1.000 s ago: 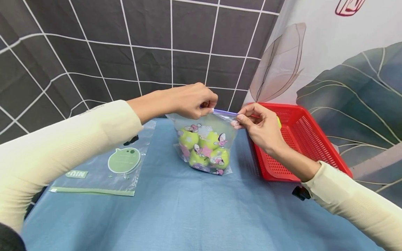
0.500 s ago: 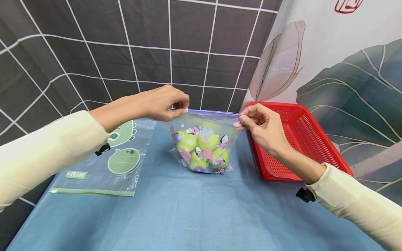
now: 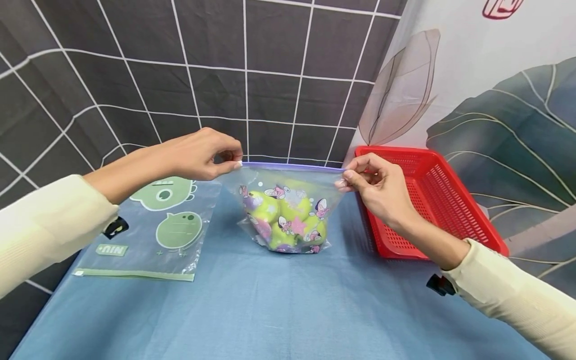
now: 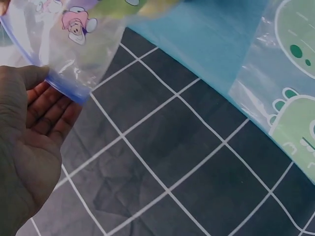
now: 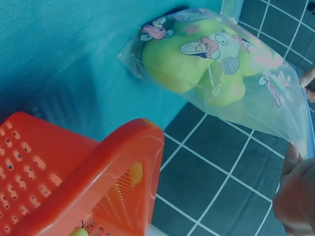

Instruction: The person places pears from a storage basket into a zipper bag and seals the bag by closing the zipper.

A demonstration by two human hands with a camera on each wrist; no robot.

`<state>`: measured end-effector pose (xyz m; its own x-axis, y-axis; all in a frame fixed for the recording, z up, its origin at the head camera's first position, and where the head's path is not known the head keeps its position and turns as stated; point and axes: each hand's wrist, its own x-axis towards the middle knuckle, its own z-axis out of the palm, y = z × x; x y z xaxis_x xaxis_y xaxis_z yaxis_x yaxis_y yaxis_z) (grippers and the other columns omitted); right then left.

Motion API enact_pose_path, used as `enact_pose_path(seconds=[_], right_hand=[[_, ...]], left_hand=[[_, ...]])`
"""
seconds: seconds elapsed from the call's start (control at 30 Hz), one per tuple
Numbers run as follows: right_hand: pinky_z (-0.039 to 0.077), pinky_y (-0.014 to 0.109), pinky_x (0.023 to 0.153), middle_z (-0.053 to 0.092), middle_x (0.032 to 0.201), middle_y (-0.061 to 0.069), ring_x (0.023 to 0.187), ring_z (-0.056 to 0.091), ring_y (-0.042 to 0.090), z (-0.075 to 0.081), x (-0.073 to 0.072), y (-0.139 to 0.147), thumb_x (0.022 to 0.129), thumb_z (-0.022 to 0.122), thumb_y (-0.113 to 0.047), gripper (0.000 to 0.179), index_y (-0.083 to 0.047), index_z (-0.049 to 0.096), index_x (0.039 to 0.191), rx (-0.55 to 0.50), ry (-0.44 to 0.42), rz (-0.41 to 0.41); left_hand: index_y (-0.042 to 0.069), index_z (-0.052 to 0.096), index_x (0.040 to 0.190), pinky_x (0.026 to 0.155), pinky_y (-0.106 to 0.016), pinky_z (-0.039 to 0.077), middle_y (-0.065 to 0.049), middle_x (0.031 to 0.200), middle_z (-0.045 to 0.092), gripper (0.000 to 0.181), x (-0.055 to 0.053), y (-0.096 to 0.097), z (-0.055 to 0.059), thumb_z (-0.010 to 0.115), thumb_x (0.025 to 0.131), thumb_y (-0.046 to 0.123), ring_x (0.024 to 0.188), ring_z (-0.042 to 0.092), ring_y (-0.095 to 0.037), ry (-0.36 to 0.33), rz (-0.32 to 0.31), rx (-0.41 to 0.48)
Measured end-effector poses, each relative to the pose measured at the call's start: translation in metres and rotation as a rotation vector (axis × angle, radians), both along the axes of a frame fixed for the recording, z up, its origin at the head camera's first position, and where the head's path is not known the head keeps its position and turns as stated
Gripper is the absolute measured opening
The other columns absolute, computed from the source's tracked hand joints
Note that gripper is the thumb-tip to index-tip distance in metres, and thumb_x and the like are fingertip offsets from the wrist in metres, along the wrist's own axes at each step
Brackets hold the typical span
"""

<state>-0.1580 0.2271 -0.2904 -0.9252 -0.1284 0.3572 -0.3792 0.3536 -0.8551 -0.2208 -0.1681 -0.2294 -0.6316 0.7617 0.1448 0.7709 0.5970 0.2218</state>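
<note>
A clear zip bag [image 3: 290, 200] with pink cartoon prints stands upright on the blue cloth, several yellow-green fruits [image 5: 197, 59] bunched in its lower part. Its purple zip [image 3: 292, 166] is stretched straight between both hands. My left hand [image 3: 204, 155] pinches the zip's left end; in the left wrist view the thumb lies on the front of the strip and the fingers [image 4: 54, 105] behind it. At the other end, my right hand [image 3: 380, 187] pinches the top corner between thumb and fingertips. In the right wrist view the right hand [image 5: 298, 194] shows only partly.
A red slotted basket [image 3: 454, 205] stands close to the right of the bag, with a small piece of green fruit [image 5: 80, 232] showing inside. Flat on the left lies another clear zip bag [image 3: 144, 255] with green cartoon prints. A dark gridded cloth [image 3: 216, 90] hangs behind.
My left hand has slid leftward along the zip from near the middle to the left end, and more purple strip shows. The right hand keeps its pinch at the right corner.
</note>
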Motion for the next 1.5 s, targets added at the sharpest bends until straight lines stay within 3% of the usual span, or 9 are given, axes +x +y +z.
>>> enact_pose_path(seconds=[0.27, 0.47, 0.63, 0.8, 0.87, 0.97, 1.07, 1.23, 1.5], right_hand=[[0.068, 0.023, 0.088, 0.080, 0.099, -0.001, 0.086, 0.086, 0.009, -0.004, 0.003, 0.007, 0.104, 0.080, -0.007, 0.013, -0.001, 0.073, 0.113, -0.109, -0.029, 0.011], [0.068, 0.023, 0.087, 0.079, 0.097, -0.004, 0.086, 0.086, 0.008, -0.007, 0.004, 0.008, 0.104, 0.078, -0.003, 0.015, 0.004, 0.071, 0.115, -0.083, -0.028, 0.007], [0.069, 0.024, 0.085, 0.081, 0.096, -0.007, 0.085, 0.086, 0.007, -0.008, 0.003, 0.007, 0.104, 0.077, 0.000, 0.019, 0.009, 0.069, 0.119, -0.045, -0.048, 0.030], [0.068, 0.023, 0.086, 0.082, 0.097, -0.010, 0.085, 0.086, 0.007, -0.006, 0.000, 0.012, 0.105, 0.078, -0.004, 0.026, 0.007, 0.075, 0.129, -0.007, -0.108, 0.029], [0.068, 0.022, 0.086, 0.082, 0.096, -0.011, 0.085, 0.086, 0.007, -0.006, 0.000, 0.015, 0.105, 0.078, -0.005, 0.029, 0.006, 0.076, 0.131, 0.009, -0.126, 0.034], [0.068, 0.023, 0.087, 0.083, 0.095, -0.012, 0.085, 0.086, 0.008, -0.006, -0.001, 0.016, 0.105, 0.078, -0.005, 0.028, 0.007, 0.076, 0.130, 0.007, -0.138, 0.048], [0.069, 0.024, 0.086, 0.084, 0.096, -0.012, 0.086, 0.086, 0.008, -0.005, -0.001, 0.014, 0.105, 0.078, -0.003, 0.026, 0.009, 0.076, 0.128, -0.004, -0.125, 0.053], [0.069, 0.024, 0.086, 0.085, 0.097, -0.011, 0.088, 0.086, 0.008, 0.003, -0.001, 0.005, 0.105, 0.079, -0.006, 0.024, 0.005, 0.078, 0.126, 0.000, -0.092, 0.035], [0.071, 0.029, 0.085, 0.087, 0.098, -0.003, 0.088, 0.087, 0.011, 0.021, -0.007, -0.027, 0.103, 0.080, -0.003, 0.022, 0.006, 0.079, 0.123, -0.068, -0.025, 0.081]], left_hand=[[0.020, 0.075, 0.096, 0.079, -0.036, 0.057, 0.008, 0.090, 0.073, 0.013, 0.006, -0.021, 0.004, 0.074, 0.104, 0.009, 0.086, 0.066, -0.009, 0.014, 0.056, -0.014], [0.020, 0.076, 0.099, 0.080, -0.036, 0.058, 0.008, 0.090, 0.075, 0.011, 0.010, -0.028, 0.000, 0.075, 0.105, 0.010, 0.086, 0.067, -0.010, -0.003, 0.102, 0.019], [0.016, 0.074, 0.108, 0.085, -0.032, 0.060, 0.003, 0.099, 0.081, 0.005, 0.012, -0.028, -0.017, 0.073, 0.111, 0.020, 0.091, 0.070, -0.011, -0.132, 0.217, 0.126], [0.003, 0.061, 0.122, 0.093, -0.021, 0.065, -0.012, 0.110, 0.081, 0.013, 0.012, -0.026, -0.035, 0.067, 0.113, 0.011, 0.099, 0.078, -0.007, -0.385, 0.268, 0.401], [0.000, 0.058, 0.129, 0.093, -0.018, 0.064, -0.015, 0.112, 0.080, 0.022, 0.011, -0.024, -0.042, 0.069, 0.112, 0.009, 0.100, 0.079, -0.005, -0.452, 0.276, 0.472], [-0.003, 0.066, 0.136, 0.089, -0.015, 0.062, -0.015, 0.116, 0.081, 0.034, 0.009, -0.021, -0.051, 0.078, 0.107, 0.011, 0.099, 0.078, -0.003, -0.466, 0.313, 0.487], [0.001, 0.078, 0.129, 0.082, -0.016, 0.060, -0.013, 0.113, 0.085, 0.029, 0.009, -0.021, -0.055, 0.083, 0.104, 0.014, 0.094, 0.079, -0.005, -0.427, 0.359, 0.471], [-0.001, 0.082, 0.118, 0.082, -0.020, 0.067, -0.006, 0.101, 0.086, 0.017, 0.015, -0.027, -0.052, 0.081, 0.105, 0.009, 0.088, 0.084, -0.006, -0.430, 0.387, 0.555], [-0.008, 0.077, 0.123, 0.077, -0.030, 0.071, 0.010, 0.091, 0.085, 0.020, 0.023, -0.061, -0.022, 0.077, 0.105, 0.000, 0.080, 0.085, -0.011, -0.429, 0.428, 0.602]])
